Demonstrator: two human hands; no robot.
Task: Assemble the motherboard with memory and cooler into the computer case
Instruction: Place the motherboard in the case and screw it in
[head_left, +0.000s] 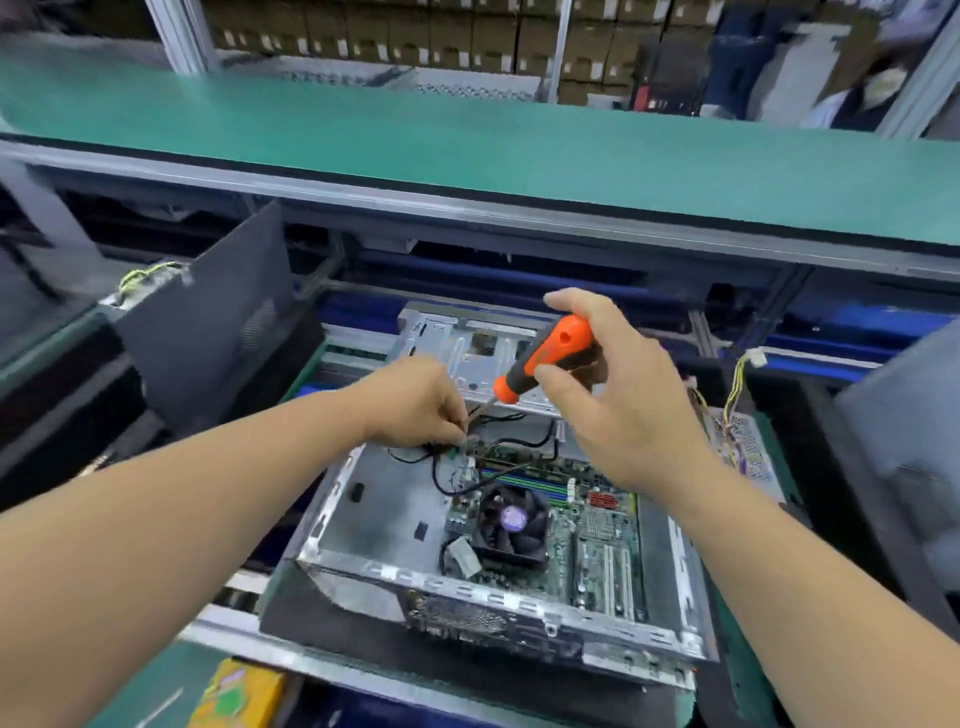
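Right hand wrapped round the orange-and-black screwdriver, thumb and fingers curled on the handle, shaft angled down-left toward the left hand. Left fingers pinched together on something small at the motherboard's far corner (too blurred to name), among black cables. Just below both grips, motherboard lying flat inside the open computer case, cooler fan on top, memory sticks beside it. Beyond the grips, a tilted metal drive cage; farther still, a green shelf.
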